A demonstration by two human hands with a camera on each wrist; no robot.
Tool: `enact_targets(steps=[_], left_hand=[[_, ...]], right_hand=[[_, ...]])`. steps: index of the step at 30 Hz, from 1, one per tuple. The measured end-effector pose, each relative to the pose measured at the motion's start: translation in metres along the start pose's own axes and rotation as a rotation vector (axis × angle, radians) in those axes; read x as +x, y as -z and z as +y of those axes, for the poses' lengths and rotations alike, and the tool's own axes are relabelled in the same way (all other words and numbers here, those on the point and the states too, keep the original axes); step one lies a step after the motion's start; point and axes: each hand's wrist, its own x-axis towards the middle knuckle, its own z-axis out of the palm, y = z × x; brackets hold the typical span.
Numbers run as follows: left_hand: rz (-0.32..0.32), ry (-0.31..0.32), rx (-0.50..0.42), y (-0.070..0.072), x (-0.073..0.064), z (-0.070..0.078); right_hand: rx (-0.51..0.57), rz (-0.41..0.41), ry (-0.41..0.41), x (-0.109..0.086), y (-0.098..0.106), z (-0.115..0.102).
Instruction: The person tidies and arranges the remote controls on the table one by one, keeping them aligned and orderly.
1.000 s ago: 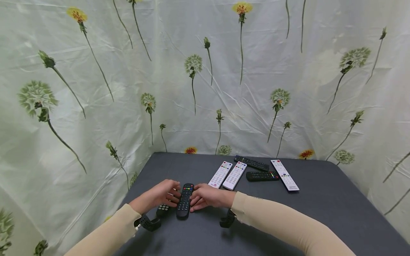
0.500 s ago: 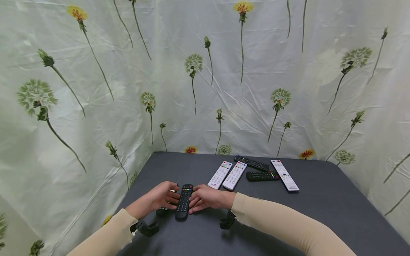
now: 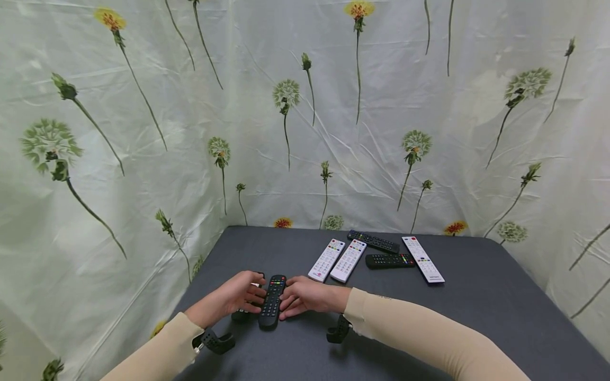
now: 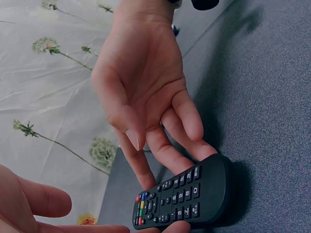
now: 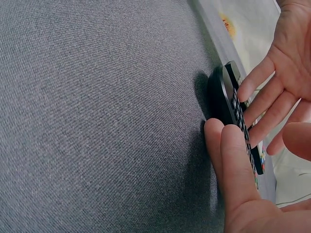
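A black remote control with small coloured buttons near its far end lies face up on the dark grey table, between my two hands. My left hand is at its left side, its fingertips at the edge in the left wrist view. On the opposite side, the loosely bent fingers of my right hand touch the right edge. Neither hand wraps round the remote. A second remote, dark with light buttons, lies left of the first, mostly hidden under my left hand; its end shows in the right wrist view.
Farther back lie two white remotes side by side. Right of them are two black remotes and a long white remote. A flower-print curtain hangs behind the table.
The black remote between my hands has slid slightly left and towards me. Both hands have shifted a little with it, and my left hand now covers more of the second remote.
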Motion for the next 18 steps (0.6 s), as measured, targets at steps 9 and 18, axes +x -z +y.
enact_targets(steps=[9,18], left_hand=[[0.024,-0.022,0.016,0.0,-0.002,0.005],[0.088,-0.12,0.049,-0.003,0.002,0.021]], right_hand=[[-0.054,-0.003,0.034,-0.002,0.005,-0.004],[-0.181,0.039,0.102,-0.013,0.016,-0.019]])
